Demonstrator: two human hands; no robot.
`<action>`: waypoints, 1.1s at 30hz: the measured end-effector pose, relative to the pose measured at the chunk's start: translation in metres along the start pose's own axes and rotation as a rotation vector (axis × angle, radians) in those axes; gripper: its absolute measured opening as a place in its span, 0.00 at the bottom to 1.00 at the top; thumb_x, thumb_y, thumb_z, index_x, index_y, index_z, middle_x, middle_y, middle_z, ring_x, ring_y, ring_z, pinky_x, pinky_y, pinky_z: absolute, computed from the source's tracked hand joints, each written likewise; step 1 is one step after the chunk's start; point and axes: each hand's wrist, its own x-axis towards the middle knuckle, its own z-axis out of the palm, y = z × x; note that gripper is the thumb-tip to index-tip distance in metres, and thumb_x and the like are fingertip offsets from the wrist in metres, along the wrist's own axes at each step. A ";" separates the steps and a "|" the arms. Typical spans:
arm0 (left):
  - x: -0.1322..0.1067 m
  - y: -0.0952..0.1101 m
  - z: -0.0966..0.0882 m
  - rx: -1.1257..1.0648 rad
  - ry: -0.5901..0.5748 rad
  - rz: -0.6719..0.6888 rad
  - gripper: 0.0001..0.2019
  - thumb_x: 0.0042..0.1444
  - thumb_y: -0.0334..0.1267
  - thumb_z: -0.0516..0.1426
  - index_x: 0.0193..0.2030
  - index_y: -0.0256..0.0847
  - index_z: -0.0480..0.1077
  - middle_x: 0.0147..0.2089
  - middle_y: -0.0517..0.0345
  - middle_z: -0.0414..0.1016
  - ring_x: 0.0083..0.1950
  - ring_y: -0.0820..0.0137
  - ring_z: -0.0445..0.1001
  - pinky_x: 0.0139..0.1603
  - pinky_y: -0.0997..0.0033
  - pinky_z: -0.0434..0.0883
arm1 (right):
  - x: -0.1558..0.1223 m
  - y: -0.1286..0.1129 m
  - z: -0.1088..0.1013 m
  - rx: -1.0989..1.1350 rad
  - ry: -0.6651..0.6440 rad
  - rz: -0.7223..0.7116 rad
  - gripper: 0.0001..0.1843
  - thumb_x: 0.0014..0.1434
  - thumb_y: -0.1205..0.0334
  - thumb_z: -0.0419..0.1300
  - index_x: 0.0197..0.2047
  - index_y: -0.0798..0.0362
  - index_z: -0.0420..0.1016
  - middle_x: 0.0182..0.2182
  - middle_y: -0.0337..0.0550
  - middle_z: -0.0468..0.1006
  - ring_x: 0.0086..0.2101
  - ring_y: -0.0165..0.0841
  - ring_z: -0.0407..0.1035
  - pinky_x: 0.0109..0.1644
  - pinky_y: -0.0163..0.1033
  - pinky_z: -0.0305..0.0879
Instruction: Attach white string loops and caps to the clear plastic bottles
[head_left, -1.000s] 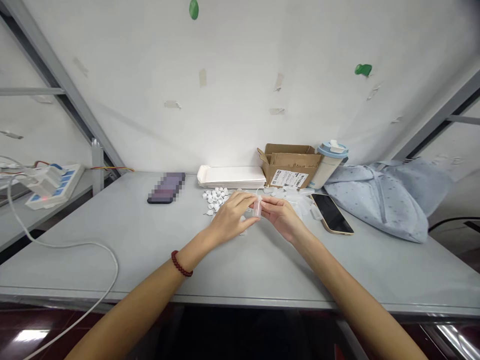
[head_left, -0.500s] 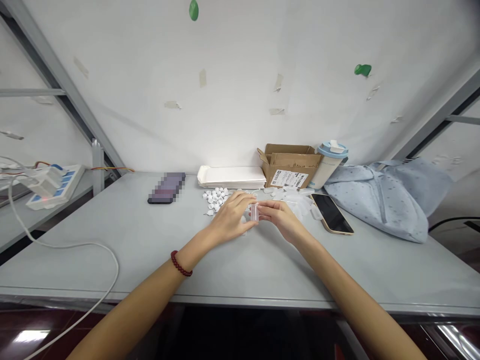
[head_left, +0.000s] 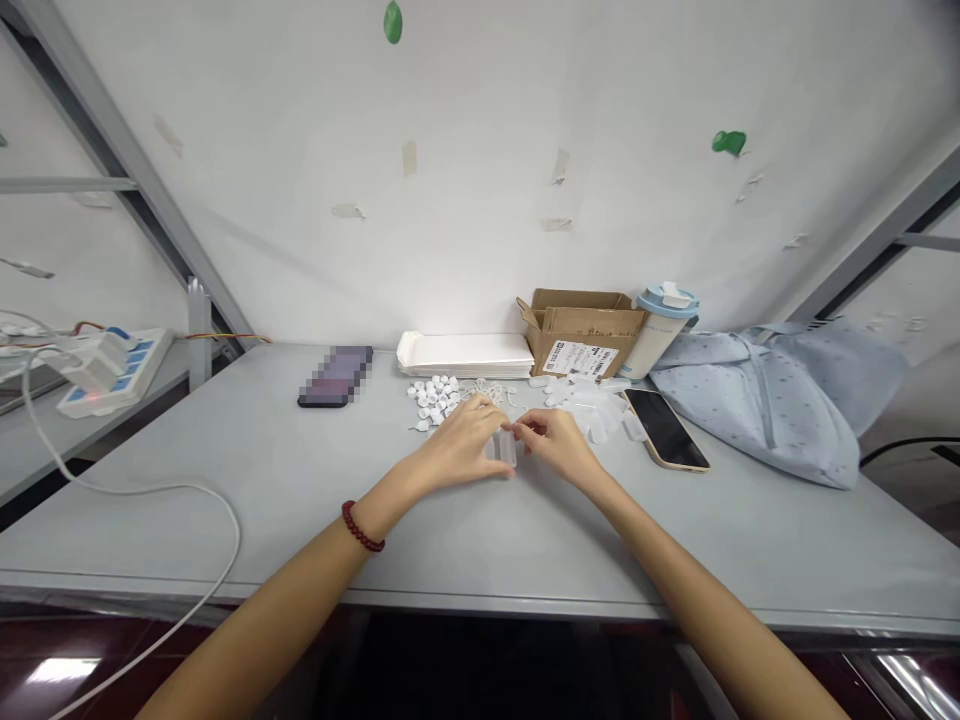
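My left hand (head_left: 466, 440), with a dark red bead bracelet on its wrist, has thumb and fingers closed around a small clear plastic tube (head_left: 508, 450) low over the table. Another translucent piece shows just left of the tube, partly hidden by the hand. At the tube's upper end, the fingertips of my right hand (head_left: 553, 440) are pinched together; what they hold, if anything, is too small to make out. Beyond my left hand lie a pile of small white caps (head_left: 435, 397) and a tangle of thin white loops (head_left: 491, 390). Translucent plastic tubes (head_left: 591, 405) lie scattered beyond my right hand.
White flat packets (head_left: 465, 352) are stacked by the wall beside an open cardboard box (head_left: 586, 335) and a blue-lidded cup (head_left: 660, 330). One phone (head_left: 667, 428) lies right, another (head_left: 335, 376) left. A pale blue cloth bag (head_left: 757, 400) covers the right; a white cable (head_left: 217, 500) crosses the left.
Both hands have lowered slightly toward the table with the tube. My right fingers have drawn from the tube's side to a pinch at its upper end. The white loops are now uncovered.
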 end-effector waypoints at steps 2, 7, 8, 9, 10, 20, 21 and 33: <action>0.000 0.001 -0.001 0.018 -0.043 -0.014 0.21 0.43 0.42 0.66 0.43 0.39 0.68 0.44 0.52 0.72 0.53 0.58 0.62 0.49 0.59 0.66 | -0.001 -0.002 0.000 -0.020 -0.002 0.002 0.11 0.51 0.66 0.51 0.25 0.57 0.75 0.19 0.40 0.74 0.21 0.29 0.66 0.28 0.33 0.59; -0.001 0.000 -0.001 0.063 -0.098 -0.029 0.21 0.45 0.43 0.65 0.44 0.38 0.67 0.45 0.52 0.72 0.53 0.59 0.61 0.51 0.61 0.64 | 0.000 -0.001 0.002 -0.053 -0.002 -0.010 0.11 0.51 0.68 0.52 0.26 0.57 0.75 0.21 0.41 0.76 0.23 0.30 0.67 0.29 0.33 0.59; -0.001 0.000 0.000 0.069 -0.106 -0.035 0.21 0.45 0.44 0.65 0.44 0.38 0.67 0.45 0.52 0.72 0.53 0.59 0.61 0.51 0.61 0.63 | 0.000 0.000 0.003 -0.057 -0.004 -0.014 0.11 0.51 0.68 0.52 0.26 0.57 0.76 0.20 0.41 0.75 0.24 0.30 0.66 0.29 0.33 0.58; -0.001 -0.001 0.000 0.076 -0.112 -0.040 0.21 0.46 0.44 0.65 0.44 0.38 0.67 0.45 0.52 0.71 0.53 0.59 0.61 0.51 0.61 0.63 | 0.000 0.001 0.003 -0.059 -0.008 -0.021 0.11 0.51 0.68 0.52 0.26 0.57 0.76 0.20 0.40 0.75 0.24 0.30 0.66 0.29 0.32 0.58; -0.002 -0.001 0.000 0.082 -0.118 -0.045 0.21 0.46 0.45 0.64 0.44 0.38 0.66 0.45 0.52 0.71 0.53 0.59 0.61 0.51 0.61 0.63 | 0.000 0.003 0.004 -0.057 -0.013 -0.028 0.11 0.51 0.68 0.52 0.27 0.57 0.76 0.19 0.40 0.75 0.24 0.30 0.66 0.29 0.32 0.58; -0.003 0.000 0.001 0.091 -0.140 -0.043 0.20 0.48 0.45 0.63 0.45 0.38 0.66 0.45 0.51 0.70 0.53 0.57 0.61 0.49 0.58 0.63 | 0.000 0.006 0.006 -0.062 -0.067 -0.054 0.11 0.51 0.67 0.52 0.24 0.56 0.75 0.17 0.39 0.74 0.22 0.30 0.65 0.29 0.33 0.58; -0.003 0.000 0.000 0.089 -0.140 -0.040 0.20 0.48 0.44 0.63 0.45 0.38 0.65 0.45 0.50 0.70 0.53 0.57 0.61 0.49 0.58 0.63 | 0.000 0.006 0.006 -0.061 -0.069 -0.053 0.11 0.52 0.67 0.52 0.24 0.56 0.75 0.17 0.39 0.74 0.21 0.30 0.65 0.29 0.33 0.58; -0.003 0.004 -0.002 0.062 -0.169 -0.057 0.21 0.49 0.46 0.61 0.47 0.38 0.65 0.47 0.50 0.70 0.54 0.57 0.60 0.52 0.57 0.62 | 0.001 0.008 0.007 -0.060 -0.077 -0.041 0.11 0.51 0.65 0.52 0.25 0.57 0.76 0.17 0.40 0.74 0.22 0.30 0.65 0.29 0.33 0.59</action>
